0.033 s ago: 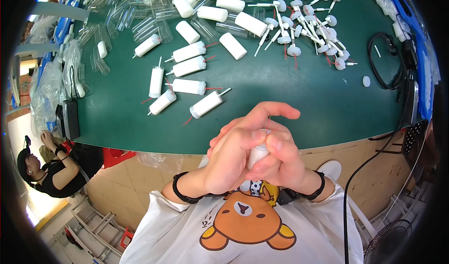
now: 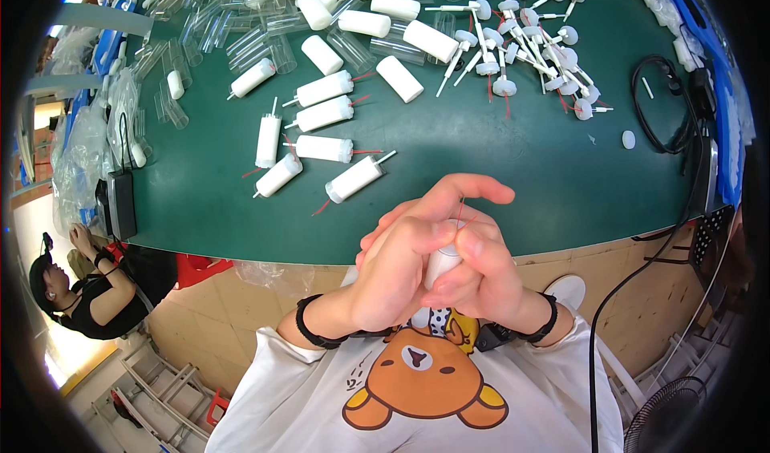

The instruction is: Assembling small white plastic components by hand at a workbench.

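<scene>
Just past the table's near edge, my left hand [image 2: 401, 264] and my right hand [image 2: 489, 264] are closed together around a white cylinder [image 2: 440, 265]. Both thumbs press at its upper end, where thin red wires [image 2: 461, 214] stick out. One index finger stretches away from the grip. My fingers hide most of the cylinder. Beyond my left hand lie several white cylinders in clear sleeves, with rods and red wires, the nearest being a sleeved cylinder [image 2: 355, 179].
Plain white cylinders [image 2: 399, 79] and clear tubes [image 2: 241, 52] are heaped at the far left and middle of the green table [image 2: 497, 164]. White-capped rods with red wires [image 2: 553, 56] pile up far right, near a black cable [image 2: 670, 104]. A person [image 2: 88, 289] sits at left.
</scene>
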Demonstrator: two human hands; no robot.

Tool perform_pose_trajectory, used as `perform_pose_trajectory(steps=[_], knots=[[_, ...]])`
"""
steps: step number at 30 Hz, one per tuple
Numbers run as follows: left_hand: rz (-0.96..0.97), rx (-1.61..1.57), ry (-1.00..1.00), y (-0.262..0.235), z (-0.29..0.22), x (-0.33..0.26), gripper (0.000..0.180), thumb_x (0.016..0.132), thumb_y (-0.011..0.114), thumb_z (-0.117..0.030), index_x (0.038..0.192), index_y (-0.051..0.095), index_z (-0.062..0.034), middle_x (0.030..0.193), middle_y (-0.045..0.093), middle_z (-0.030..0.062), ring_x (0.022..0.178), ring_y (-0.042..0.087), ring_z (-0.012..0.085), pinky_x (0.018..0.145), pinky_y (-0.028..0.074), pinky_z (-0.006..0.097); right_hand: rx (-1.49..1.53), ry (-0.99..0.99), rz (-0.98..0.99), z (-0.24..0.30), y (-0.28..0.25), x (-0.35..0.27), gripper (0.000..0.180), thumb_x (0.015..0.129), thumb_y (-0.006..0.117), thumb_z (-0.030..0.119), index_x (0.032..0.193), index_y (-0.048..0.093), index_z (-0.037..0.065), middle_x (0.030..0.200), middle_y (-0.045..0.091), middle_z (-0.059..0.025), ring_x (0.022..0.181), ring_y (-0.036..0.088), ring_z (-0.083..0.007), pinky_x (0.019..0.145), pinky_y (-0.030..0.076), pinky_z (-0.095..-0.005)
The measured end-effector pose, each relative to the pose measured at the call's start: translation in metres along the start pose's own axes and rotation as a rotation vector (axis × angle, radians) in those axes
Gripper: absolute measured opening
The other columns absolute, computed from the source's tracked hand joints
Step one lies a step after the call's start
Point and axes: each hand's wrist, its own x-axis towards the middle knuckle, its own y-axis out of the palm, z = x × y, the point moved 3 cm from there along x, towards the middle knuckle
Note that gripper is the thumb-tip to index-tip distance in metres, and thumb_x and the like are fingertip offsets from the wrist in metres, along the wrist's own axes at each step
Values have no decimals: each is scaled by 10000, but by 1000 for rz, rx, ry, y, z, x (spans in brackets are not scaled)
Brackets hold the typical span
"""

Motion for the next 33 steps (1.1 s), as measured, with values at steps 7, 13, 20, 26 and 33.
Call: perform_pose_trajectory(steps=[7, 13, 20, 26, 33], knots=[[23, -15, -17, -3, 0, 0, 487, 841, 333, -254, 1200, 330, 75, 590, 424, 24, 407, 333, 58, 374, 257, 205, -71, -7, -65, 9, 4, 3, 329, 885, 499, 240, 1101, 447, -2, 668, 555, -61, 547, 582, -120, 492, 475, -218], [14, -381, 31, -16, 20, 8, 355, 920, 311, -310, 1131, 370, -31, 574, 405, 23, 404, 340, 85, 377, 274, 220, -48, 41, -102, 14, 2, 9, 397, 938, 391, 359, 1082, 462, -4, 711, 559, -61, 564, 574, -111, 495, 471, -207], [192, -198, 290, -20, 9, 5, 345, 973, 284, -390, 1026, 354, -57, 740, 509, 114, 542, 466, 149, 529, 396, 263, -135, -56, -6, 30, -2, 4, 541, 963, 232, 437, 1124, 470, -21, 840, 570, -62, 723, 575, -115, 667, 477, -241], [215, -151, 259, -17, 2, 1, 408, 974, 241, -412, 1017, 412, -44, 764, 542, 124, 557, 496, 156, 545, 415, 267, -257, -38, 139, 48, 6, -2, 464, 935, 382, 368, 1147, 455, -39, 997, 563, -113, 820, 595, -149, 715, 481, -272], [212, -22, 129, -23, 6, 0, 486, 959, 229, -474, 1036, 414, -32, 672, 505, 61, 504, 446, 112, 514, 391, 244, -306, 66, 119, 50, 10, 4, 407, 885, 530, 267, 1142, 451, -39, 886, 589, -113, 769, 620, -157, 676, 488, -269]])
